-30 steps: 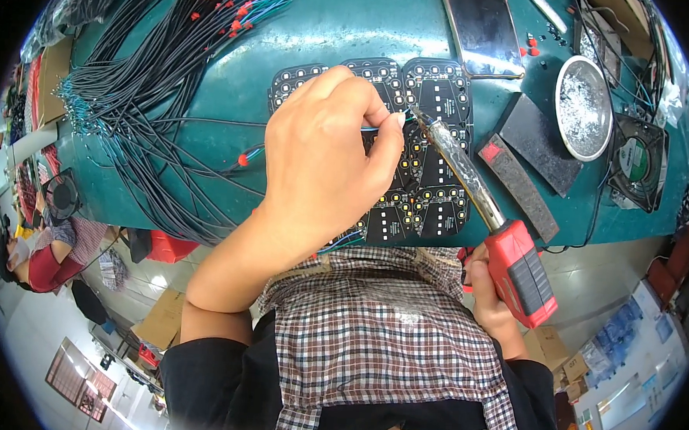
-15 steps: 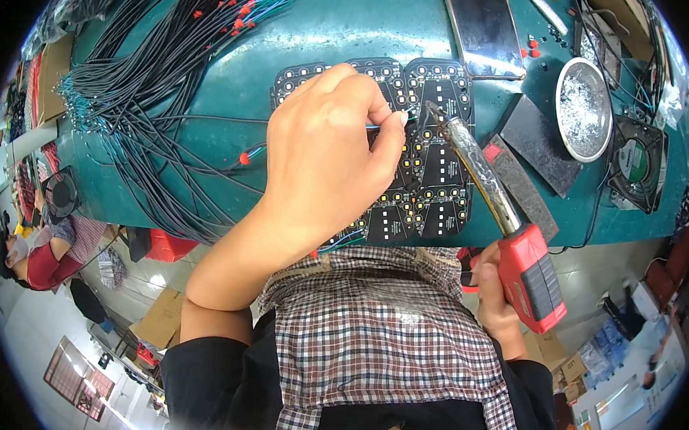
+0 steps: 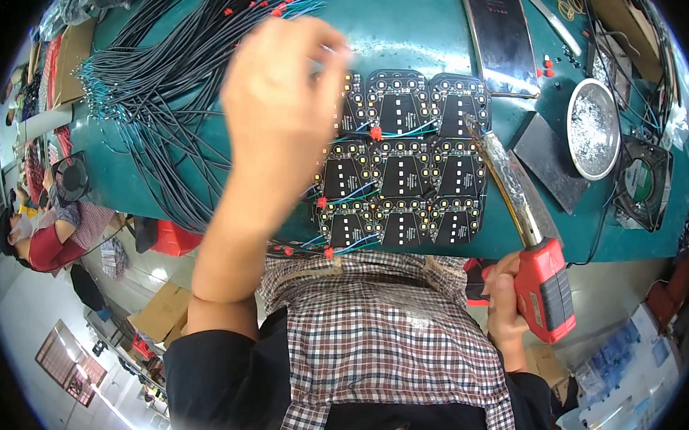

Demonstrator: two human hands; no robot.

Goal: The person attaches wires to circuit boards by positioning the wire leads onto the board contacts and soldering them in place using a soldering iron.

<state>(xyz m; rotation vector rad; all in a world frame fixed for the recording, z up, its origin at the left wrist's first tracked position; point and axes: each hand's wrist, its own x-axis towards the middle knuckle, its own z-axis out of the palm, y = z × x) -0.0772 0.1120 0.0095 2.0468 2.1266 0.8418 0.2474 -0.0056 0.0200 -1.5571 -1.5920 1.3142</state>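
Observation:
My left hand (image 3: 276, 102), smeared by motion, hovers over the left edge of the black circuit boards and beside the cable bundle. Its fingers look curled, but the blur hides whether anything is in them. My right hand (image 3: 505, 305) is closed round the red and black handle of a soldering iron (image 3: 525, 224). The iron's tip points up and left over the upper right board. The black boards (image 3: 403, 175) lie joined in rows, dotted with small light LEDs. Across them run thin blue and green wires with red connectors (image 3: 376, 132).
A thick bundle of black cables (image 3: 162, 50) with red connectors covers the table's left. To the right lie a dark phone (image 3: 505, 40), a black block (image 3: 550, 159), a round dish of silvery bits (image 3: 593, 128) and a small fan (image 3: 644, 184). Another person (image 3: 51, 235) sits far left.
My left hand has moved left and up, away from the iron's tip, uncovering the boards. A red connector and its wires now show on the upper boards. The iron stays in my right hand.

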